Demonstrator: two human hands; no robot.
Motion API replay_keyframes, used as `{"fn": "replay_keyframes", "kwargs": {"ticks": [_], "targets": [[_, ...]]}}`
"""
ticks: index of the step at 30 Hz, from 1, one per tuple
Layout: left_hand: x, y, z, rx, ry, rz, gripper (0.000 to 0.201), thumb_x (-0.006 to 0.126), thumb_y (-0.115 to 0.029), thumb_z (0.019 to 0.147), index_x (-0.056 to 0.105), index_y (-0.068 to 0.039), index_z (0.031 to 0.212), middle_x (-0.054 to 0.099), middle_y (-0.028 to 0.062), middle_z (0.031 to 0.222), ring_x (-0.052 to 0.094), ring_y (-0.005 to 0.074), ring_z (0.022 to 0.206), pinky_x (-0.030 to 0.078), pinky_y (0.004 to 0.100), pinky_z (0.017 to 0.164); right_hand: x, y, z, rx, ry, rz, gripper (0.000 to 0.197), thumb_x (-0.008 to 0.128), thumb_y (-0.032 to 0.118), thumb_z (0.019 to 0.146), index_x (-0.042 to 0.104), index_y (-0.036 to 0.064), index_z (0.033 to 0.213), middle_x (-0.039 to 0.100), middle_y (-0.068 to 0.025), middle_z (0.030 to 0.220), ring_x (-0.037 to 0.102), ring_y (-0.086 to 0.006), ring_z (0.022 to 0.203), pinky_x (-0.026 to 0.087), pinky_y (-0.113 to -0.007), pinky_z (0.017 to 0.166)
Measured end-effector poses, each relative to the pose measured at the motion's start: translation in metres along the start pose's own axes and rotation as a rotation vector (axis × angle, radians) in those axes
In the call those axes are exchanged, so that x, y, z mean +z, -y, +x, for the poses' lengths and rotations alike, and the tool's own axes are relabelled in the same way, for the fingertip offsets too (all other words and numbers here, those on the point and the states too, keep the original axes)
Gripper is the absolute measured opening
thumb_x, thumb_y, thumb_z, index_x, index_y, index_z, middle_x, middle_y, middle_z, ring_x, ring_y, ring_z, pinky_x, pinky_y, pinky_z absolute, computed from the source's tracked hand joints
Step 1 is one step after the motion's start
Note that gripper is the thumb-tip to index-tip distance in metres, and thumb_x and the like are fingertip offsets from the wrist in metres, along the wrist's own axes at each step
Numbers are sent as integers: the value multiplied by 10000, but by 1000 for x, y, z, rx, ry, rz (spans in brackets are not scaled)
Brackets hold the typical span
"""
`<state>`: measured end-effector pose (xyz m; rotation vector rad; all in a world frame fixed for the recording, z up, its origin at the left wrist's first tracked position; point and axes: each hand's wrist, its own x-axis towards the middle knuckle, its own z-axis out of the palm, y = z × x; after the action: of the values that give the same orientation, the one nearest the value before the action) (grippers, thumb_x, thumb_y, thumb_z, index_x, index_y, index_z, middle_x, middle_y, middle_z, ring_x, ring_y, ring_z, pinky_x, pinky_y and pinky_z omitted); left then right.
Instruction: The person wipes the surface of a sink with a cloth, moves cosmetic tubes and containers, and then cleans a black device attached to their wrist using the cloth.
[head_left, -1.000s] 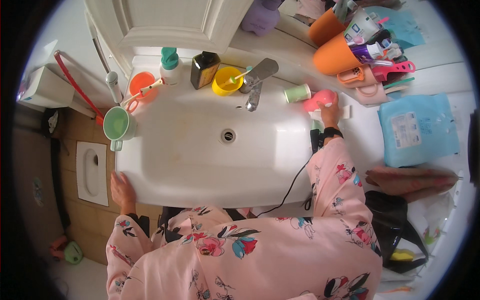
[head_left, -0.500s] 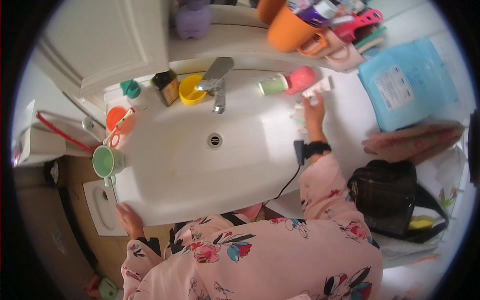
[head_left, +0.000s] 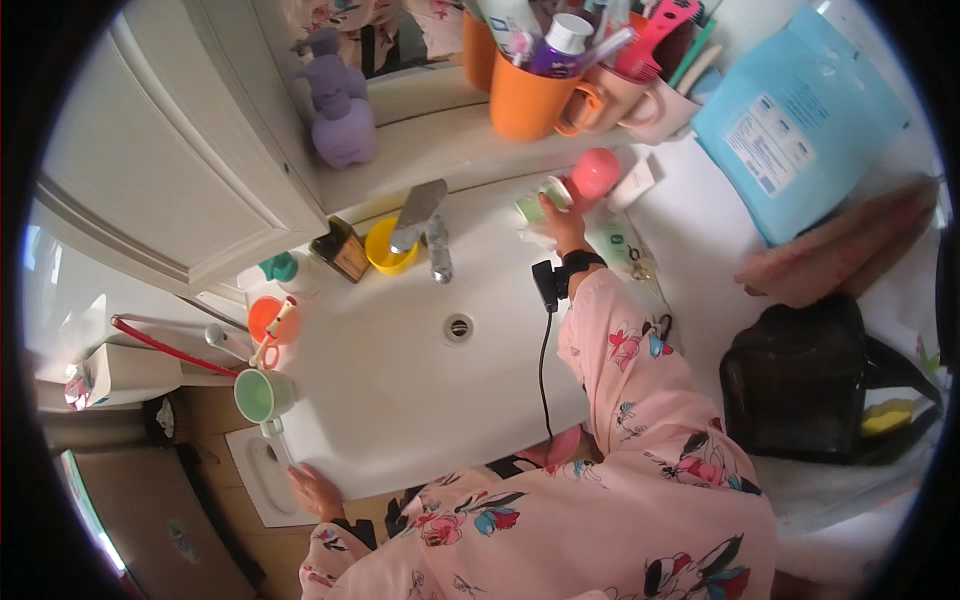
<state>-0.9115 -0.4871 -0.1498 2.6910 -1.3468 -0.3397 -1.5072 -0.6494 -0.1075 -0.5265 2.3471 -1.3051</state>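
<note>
At the sink's back right, my right hand (head_left: 565, 228) has its fingers closed around the near side of a small pale green cup (head_left: 533, 207) that lies tipped over. A small white thing shows beneath this hand; its kind is unclear. Beside the cup are a rounded pink container (head_left: 597, 172) and a white tube (head_left: 632, 184). My left hand (head_left: 316, 491) rests with fingers extended on the front left edge of the white sink (head_left: 400, 400), holding nothing.
A faucet (head_left: 420, 215) stands at the back, by a yellow cup (head_left: 388, 250) and a dark bottle (head_left: 341, 250). Along the left rim are an orange cup (head_left: 268, 316) and a green mug (head_left: 262, 397). A blue pack (head_left: 800, 130) and black bag (head_left: 795, 385) lie right.
My right hand has moved left from the white tube to the pale green cup. The whole view has shifted and turned; my left hand stays on the sink edge.
</note>
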Motion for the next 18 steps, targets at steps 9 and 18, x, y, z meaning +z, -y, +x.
{"fn": "replay_keyframes", "kwargs": {"ticks": [9, 18], "targets": [[12, 18, -1, -28, -11, 6, 440, 360, -339, 899, 379, -53, 1233, 456, 188, 1208, 433, 343, 1102, 338, 388, 923, 24, 4, -37, -137, 113, 534, 395, 675, 148, 715, 519, 40, 1062, 583, -46, 940, 558, -151, 805, 456, -282, 711], [-1, 7, -5, 36, 6, -49, 450, 356, -311, 901, 362, -19, 1243, 422, 200, 1237, 403, 348, 1129, 315, 395, 946, 26, 4, -51, -239, 34, 555, 437, 664, 84, 704, 487, 31, 1100, 565, -48, 990, 542, -136, 863, 439, -267, 769]]}}
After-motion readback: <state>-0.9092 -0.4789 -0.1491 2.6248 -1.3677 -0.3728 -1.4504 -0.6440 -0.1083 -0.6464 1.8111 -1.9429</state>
